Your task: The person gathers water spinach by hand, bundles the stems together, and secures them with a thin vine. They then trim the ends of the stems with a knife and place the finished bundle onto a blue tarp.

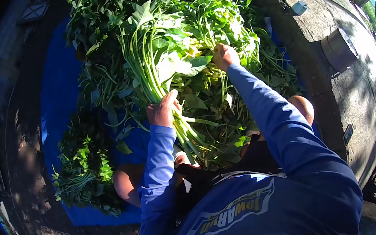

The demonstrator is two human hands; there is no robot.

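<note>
My left hand (164, 111) is wrapped round a thick bunch of long-stemmed greens (147, 75). Their leaves spread out above the fist and the cut stems stick out below it. To the right and higher up, my right hand (225, 56) is closed on thin green stems at the sunlit side of a large leafy heap (236, 19). Some broad leaves from the bunch reach across to beside the right fist. The tips of my right fingers are partly hidden.
A blue tarp (56, 88) lies under the greens. A smaller pile of greens (87, 172) sits at the lower left. On the concrete ledge (364, 107) to the right are a round metal container (339, 50), a small grey block (299, 8) and a dark flat object (348, 134).
</note>
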